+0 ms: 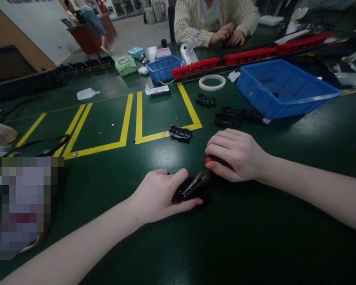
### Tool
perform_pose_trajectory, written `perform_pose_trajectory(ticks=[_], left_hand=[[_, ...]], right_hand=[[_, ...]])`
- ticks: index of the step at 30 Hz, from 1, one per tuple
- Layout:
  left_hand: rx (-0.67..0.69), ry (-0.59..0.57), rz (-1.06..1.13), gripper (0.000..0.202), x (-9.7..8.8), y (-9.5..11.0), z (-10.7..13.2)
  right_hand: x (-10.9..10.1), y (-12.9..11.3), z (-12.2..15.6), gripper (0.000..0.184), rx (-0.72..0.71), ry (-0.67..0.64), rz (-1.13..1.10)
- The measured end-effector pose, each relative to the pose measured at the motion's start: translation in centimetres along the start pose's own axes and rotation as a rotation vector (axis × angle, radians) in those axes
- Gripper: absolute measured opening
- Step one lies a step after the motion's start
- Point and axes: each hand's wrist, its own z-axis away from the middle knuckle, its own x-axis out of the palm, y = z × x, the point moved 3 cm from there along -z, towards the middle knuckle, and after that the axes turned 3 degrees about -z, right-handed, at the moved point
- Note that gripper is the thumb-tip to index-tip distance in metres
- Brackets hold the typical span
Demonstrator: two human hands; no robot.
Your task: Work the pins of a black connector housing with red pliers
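Observation:
My left hand [158,194] is closed round a black plastic part [192,194] on the dark green table, thumb along its near side. In my right hand [235,156] are long-nose pliers [198,181]; a bit of red handle shows by the fingers. Their metal jaws slant down to the left, over the black part between my left thumb and fingers. Whether the jaw tips grip anything I cannot tell. Just beyond my hands lies a small black moulded piece [180,133] at the corner of a yellow tape outline. Larger black parts [230,116] lie behind my right hand.
A large blue bin [284,93] stands at the right, a smaller blue bin [164,68] farther back. A tape roll [212,82] lies between them, near red trays [195,68]. Across the table sits a person [215,23]. Yellow tape [97,149] marks the left side.

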Motion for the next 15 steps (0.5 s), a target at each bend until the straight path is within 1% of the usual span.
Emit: perform_pose_trajectory(ticks=[8, 15], left_hand=[[-0.03, -0.007, 0.028, 0.04, 0.07, -0.15, 0.07], [-0.026, -0.041, -0.028, 0.041, -0.02, 0.14, -0.05]], right_hand=[[-0.21, 0.02, -0.06, 0.028, 0.044, -0.021, -0.076], [-0.33, -0.45, -0.21, 0.028, 0.021, -0.06, -0.104]])
